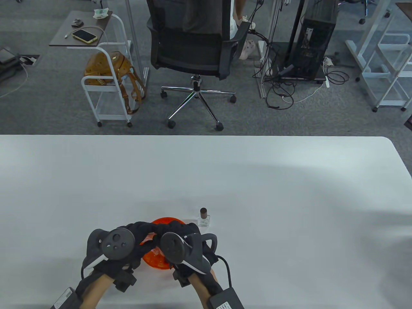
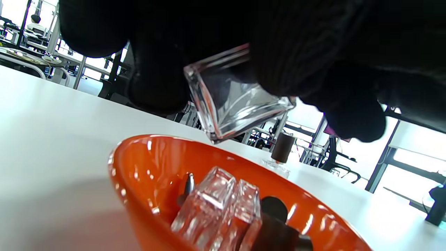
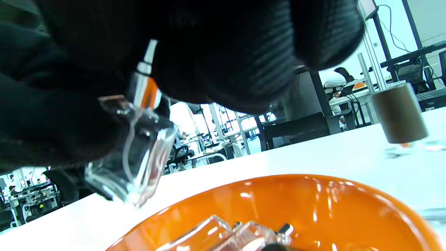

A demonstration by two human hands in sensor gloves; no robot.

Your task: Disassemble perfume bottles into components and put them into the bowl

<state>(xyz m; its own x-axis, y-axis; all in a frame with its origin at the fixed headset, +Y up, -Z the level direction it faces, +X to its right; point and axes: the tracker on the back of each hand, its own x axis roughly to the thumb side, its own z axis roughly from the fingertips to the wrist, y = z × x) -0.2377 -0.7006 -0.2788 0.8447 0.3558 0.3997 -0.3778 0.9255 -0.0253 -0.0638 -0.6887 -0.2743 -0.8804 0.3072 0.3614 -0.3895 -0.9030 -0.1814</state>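
Both gloved hands are bunched over the orange bowl [image 1: 167, 221] near the table's front edge. My left hand [image 1: 141, 230] grips a clear square perfume bottle [image 2: 237, 101] tilted above the bowl [image 2: 139, 150]. In the right wrist view the same bottle [image 3: 136, 157] shows a silver spray head [image 3: 144, 80] at its neck, and my right hand [image 1: 185, 230] pinches that head from above. Inside the bowl [image 3: 313, 195] lie clear glass bottles [image 2: 216, 205] and dark caps [image 2: 275, 209]. A second perfume bottle [image 1: 203, 218] with a brown cap [image 3: 399, 113] stands upright just behind the bowl on the right.
The white table [image 1: 289, 193] stretches wide around the bowl, its far edge in the upper half of the table view. Beyond it are an office chair [image 1: 193, 48] and a white cart [image 1: 106, 87] on the floor.
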